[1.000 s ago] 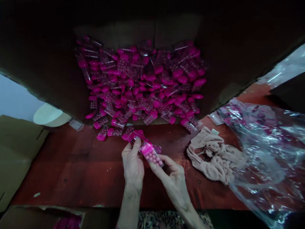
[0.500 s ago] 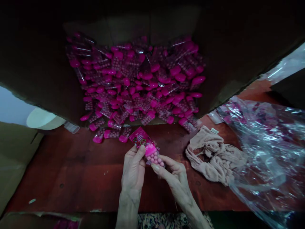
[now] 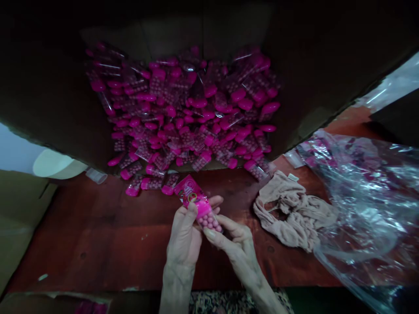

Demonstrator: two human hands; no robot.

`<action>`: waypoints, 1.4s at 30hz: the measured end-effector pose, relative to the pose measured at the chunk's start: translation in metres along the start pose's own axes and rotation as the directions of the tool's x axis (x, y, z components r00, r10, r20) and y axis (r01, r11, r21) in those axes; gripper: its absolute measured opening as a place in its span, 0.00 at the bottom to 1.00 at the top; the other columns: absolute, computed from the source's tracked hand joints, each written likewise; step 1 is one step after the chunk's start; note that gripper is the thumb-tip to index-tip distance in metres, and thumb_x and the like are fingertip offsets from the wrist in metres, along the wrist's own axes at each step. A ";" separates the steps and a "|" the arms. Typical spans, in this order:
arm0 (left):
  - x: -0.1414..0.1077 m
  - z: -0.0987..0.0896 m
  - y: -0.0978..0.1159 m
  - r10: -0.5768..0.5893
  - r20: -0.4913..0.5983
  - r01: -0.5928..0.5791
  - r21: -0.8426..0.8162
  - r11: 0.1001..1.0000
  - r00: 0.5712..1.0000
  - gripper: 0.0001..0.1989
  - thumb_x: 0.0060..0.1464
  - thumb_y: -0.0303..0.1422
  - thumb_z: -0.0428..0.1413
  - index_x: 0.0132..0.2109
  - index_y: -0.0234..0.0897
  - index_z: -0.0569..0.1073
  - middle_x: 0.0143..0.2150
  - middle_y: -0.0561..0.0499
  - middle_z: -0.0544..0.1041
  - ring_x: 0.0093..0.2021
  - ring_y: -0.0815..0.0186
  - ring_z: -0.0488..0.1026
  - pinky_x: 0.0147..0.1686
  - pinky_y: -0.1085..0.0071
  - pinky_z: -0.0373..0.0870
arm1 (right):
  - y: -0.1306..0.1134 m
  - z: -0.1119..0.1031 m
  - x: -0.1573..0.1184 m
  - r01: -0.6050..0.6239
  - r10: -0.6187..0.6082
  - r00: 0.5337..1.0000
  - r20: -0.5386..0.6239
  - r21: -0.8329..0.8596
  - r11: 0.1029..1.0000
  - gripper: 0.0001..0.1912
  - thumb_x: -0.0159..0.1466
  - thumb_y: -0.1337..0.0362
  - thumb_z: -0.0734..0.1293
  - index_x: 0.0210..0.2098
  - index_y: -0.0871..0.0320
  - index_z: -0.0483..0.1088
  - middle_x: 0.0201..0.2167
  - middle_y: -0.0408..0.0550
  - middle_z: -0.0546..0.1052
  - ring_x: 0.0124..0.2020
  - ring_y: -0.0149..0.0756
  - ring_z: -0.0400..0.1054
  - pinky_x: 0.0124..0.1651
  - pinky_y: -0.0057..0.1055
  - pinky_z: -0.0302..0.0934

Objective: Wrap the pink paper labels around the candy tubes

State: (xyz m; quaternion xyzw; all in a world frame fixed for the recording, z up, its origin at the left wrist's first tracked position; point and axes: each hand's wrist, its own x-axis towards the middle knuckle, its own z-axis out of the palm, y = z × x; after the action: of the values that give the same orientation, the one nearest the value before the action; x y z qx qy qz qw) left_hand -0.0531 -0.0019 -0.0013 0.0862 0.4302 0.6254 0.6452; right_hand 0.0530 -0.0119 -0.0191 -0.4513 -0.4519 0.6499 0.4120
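A small clear candy container (image 3: 209, 221) with a pink cap is full of pink balls. A printed pink wrapper (image 3: 191, 190) covers its cap end and sticks out beyond it. My left hand (image 3: 185, 235) is closed on the wrapped end, thumb on top and fingers behind, some tips showing past the far side. At the bottom end, my right hand (image 3: 237, 240) pinches the container between thumb and fingers. Just beyond my hands, several similar containers (image 3: 152, 183) lie at the mouth of a cardboard box (image 3: 314, 87).
Inside the box lies a large heap of pink-capped containers (image 3: 196, 104). A crumpled beige cloth (image 3: 291, 213) and a clear plastic bag (image 3: 369, 218) lie on the red tabletop (image 3: 108, 244) to the right. A whitish bowl (image 3: 59, 164) and a small clear empty container (image 3: 96, 175) are at the left.
The container and wrapper have shifted slightly left and down in my hands. More of my left fingertips now show beyond the wrapper. The view has moved slightly.
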 end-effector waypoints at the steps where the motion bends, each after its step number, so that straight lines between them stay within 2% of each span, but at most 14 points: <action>1: -0.001 0.001 -0.001 -0.005 -0.006 0.005 0.011 1.000 1.000 0.16 0.47 0.40 0.59 0.36 0.30 0.76 0.37 0.38 0.80 0.43 0.54 0.75 0.49 0.58 0.65 | 0.000 0.001 -0.001 0.020 -0.020 1.000 0.001 -0.012 1.000 0.11 0.56 0.64 0.68 0.39 0.55 0.75 0.34 0.43 0.77 0.35 0.35 0.69 0.40 0.28 0.64; 6: -0.001 0.004 -0.002 -0.037 -0.008 0.037 0.039 0.999 0.999 0.13 0.52 0.39 0.55 0.35 0.31 0.76 0.35 0.39 0.80 0.42 0.59 0.75 0.49 0.62 0.64 | 0.003 0.002 -0.006 0.166 -0.180 0.982 -0.054 -0.204 0.965 0.11 0.58 0.66 0.67 0.41 0.54 0.74 0.34 0.43 0.77 0.34 0.33 0.69 0.39 0.26 0.64; 9: -0.002 0.001 0.000 -0.065 0.110 0.060 0.053 0.997 0.992 0.12 0.53 0.37 0.54 0.35 0.32 0.76 0.35 0.39 0.80 0.48 0.54 0.72 0.48 0.59 0.65 | 0.000 -0.002 -0.007 0.240 -0.259 0.965 -0.034 -0.279 0.930 0.13 0.59 0.68 0.66 0.43 0.52 0.74 0.37 0.43 0.77 0.37 0.34 0.71 0.42 0.27 0.64; 13: -0.003 -0.003 0.005 -0.058 0.295 0.037 0.076 0.996 0.954 0.12 0.49 0.38 0.57 0.35 0.32 0.77 0.36 0.37 0.80 0.53 0.47 0.67 0.46 0.55 0.65 | -0.005 -0.010 -0.007 0.231 -0.234 0.972 0.018 -0.256 0.939 0.13 0.58 0.66 0.68 0.43 0.49 0.74 0.41 0.43 0.78 0.41 0.38 0.72 0.45 0.30 0.66; 16: -0.003 -0.003 0.005 -0.053 0.358 0.036 0.054 0.998 0.932 0.14 0.47 0.40 0.58 0.35 0.33 0.77 0.36 0.38 0.80 0.54 0.47 0.66 0.48 0.54 0.64 | -0.005 -0.010 -0.007 0.219 -0.219 0.975 0.028 -0.223 0.950 0.14 0.58 0.65 0.68 0.44 0.50 0.74 0.45 0.46 0.77 0.45 0.41 0.71 0.48 0.35 0.66; 18: -0.003 -0.001 0.002 -0.053 0.319 0.036 0.060 0.998 0.946 0.12 0.50 0.38 0.56 0.34 0.33 0.76 0.35 0.39 0.80 0.53 0.49 0.67 0.48 0.56 0.64 | -0.004 -0.007 -0.008 0.254 -0.260 0.966 0.006 -0.244 0.936 0.14 0.59 0.67 0.67 0.45 0.52 0.73 0.45 0.47 0.76 0.45 0.41 0.71 0.49 0.35 0.65; 22: -0.005 0.006 -0.011 -0.054 0.096 0.049 0.054 0.997 0.994 0.04 0.51 0.30 0.56 0.33 0.34 0.74 0.32 0.44 0.80 0.45 0.56 0.74 0.43 0.61 0.67 | 0.000 -0.001 -0.008 0.332 -0.379 0.920 -0.098 -0.318 0.888 0.15 0.59 0.71 0.65 0.45 0.54 0.73 0.42 0.47 0.77 0.41 0.37 0.72 0.46 0.29 0.66; 25: -0.010 0.010 -0.017 -0.059 -0.006 0.059 0.037 0.998 0.998 0.04 0.51 0.31 0.56 0.33 0.34 0.74 0.32 0.45 0.80 0.41 0.59 0.75 0.43 0.63 0.67 | 0.001 -0.001 -0.008 0.263 -0.308 0.943 -0.127 -0.280 0.923 0.11 0.58 0.70 0.67 0.40 0.55 0.75 0.36 0.45 0.79 0.35 0.34 0.73 0.41 0.25 0.66; 27: -0.014 0.010 -0.016 -0.046 0.002 0.046 0.051 0.998 0.999 0.06 0.52 0.32 0.56 0.35 0.34 0.74 0.34 0.44 0.80 0.42 0.59 0.75 0.44 0.64 0.67 | 0.001 -0.002 -0.007 0.182 -0.207 0.972 -0.111 -0.199 0.963 0.09 0.57 0.68 0.68 0.38 0.56 0.75 0.32 0.44 0.79 0.33 0.34 0.72 0.38 0.25 0.66; 30: -0.016 0.009 -0.011 -0.031 0.017 0.030 0.061 0.998 0.999 0.15 0.55 0.39 0.52 0.40 0.32 0.75 0.39 0.41 0.80 0.46 0.58 0.73 0.45 0.66 0.66 | 0.001 -0.004 -0.004 0.052 -0.053 0.997 -0.058 -0.026 0.998 0.08 0.57 0.65 0.68 0.37 0.56 0.76 0.32 0.43 0.79 0.32 0.34 0.71 0.37 0.26 0.65; 33: -0.014 0.008 -0.010 -0.003 -0.060 0.010 0.106 0.994 0.998 0.20 0.56 0.43 0.49 0.39 0.30 0.76 0.40 0.38 0.79 0.47 0.57 0.72 0.46 0.65 0.65 | 0.002 -0.002 -0.002 -0.028 0.030 0.999 -0.032 0.058 0.998 0.09 0.57 0.63 0.68 0.36 0.57 0.75 0.32 0.44 0.78 0.32 0.34 0.71 0.36 0.26 0.65; 36: -0.013 0.007 -0.016 0.055 -0.099 -0.037 0.178 0.983 0.994 0.19 0.57 0.40 0.48 0.37 0.30 0.77 0.38 0.40 0.80 0.48 0.56 0.72 0.48 0.63 0.63 | 0.003 0.003 -0.005 -0.012 0.013 0.997 -0.073 0.019 1.000 0.09 0.58 0.63 0.67 0.37 0.57 0.75 0.31 0.44 0.78 0.32 0.33 0.71 0.36 0.26 0.65; 40: -0.015 0.006 -0.023 0.077 -0.040 -0.066 0.228 0.971 0.996 0.19 0.59 0.39 0.46 0.37 0.31 0.78 0.38 0.40 0.80 0.50 0.56 0.70 0.52 0.62 0.60 | 0.004 0.007 -0.010 0.107 -0.126 0.973 -0.195 -0.108 0.988 0.10 0.58 0.65 0.66 0.40 0.57 0.74 0.35 0.46 0.78 0.35 0.35 0.71 0.41 0.28 0.64; 42: -0.015 0.004 -0.023 0.057 -0.007 -0.055 0.208 0.977 0.998 0.18 0.58 0.38 0.47 0.39 0.31 0.77 0.41 0.40 0.79 0.50 0.56 0.69 0.51 0.62 0.61 | 0.003 0.007 -0.009 0.110 -0.132 0.967 -0.216 -0.110 0.988 0.10 0.58 0.65 0.67 0.40 0.57 0.74 0.36 0.47 0.77 0.36 0.36 0.71 0.42 0.28 0.64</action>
State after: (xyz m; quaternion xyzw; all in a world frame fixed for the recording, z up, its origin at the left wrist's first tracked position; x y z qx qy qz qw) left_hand -0.0314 -0.0179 -0.0073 0.1614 0.4947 0.5954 0.6122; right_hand 0.0482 -0.0231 -0.0191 -0.5124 -0.4606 0.5461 0.4765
